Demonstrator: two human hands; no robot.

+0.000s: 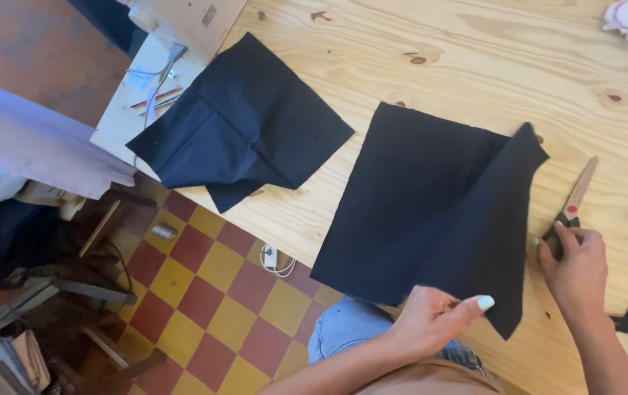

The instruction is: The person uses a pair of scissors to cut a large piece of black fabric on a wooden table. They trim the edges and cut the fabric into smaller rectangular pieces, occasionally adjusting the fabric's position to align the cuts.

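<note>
On the wooden table (475, 58), the dark cloth (416, 197) is lying flat, its near edge being pinched by the left hand (431, 318). Just right of this cloth, the right hand (577, 267) is closing around the scissors (573, 201), whose blades are lying shut.

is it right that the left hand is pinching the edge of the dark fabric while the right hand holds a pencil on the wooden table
Not quite. In the head view the right hand holds scissors, not a pencil; their blades lie on the wooden table. The rest stands: the left hand pinches the near edge of the dark fabric.
</note>
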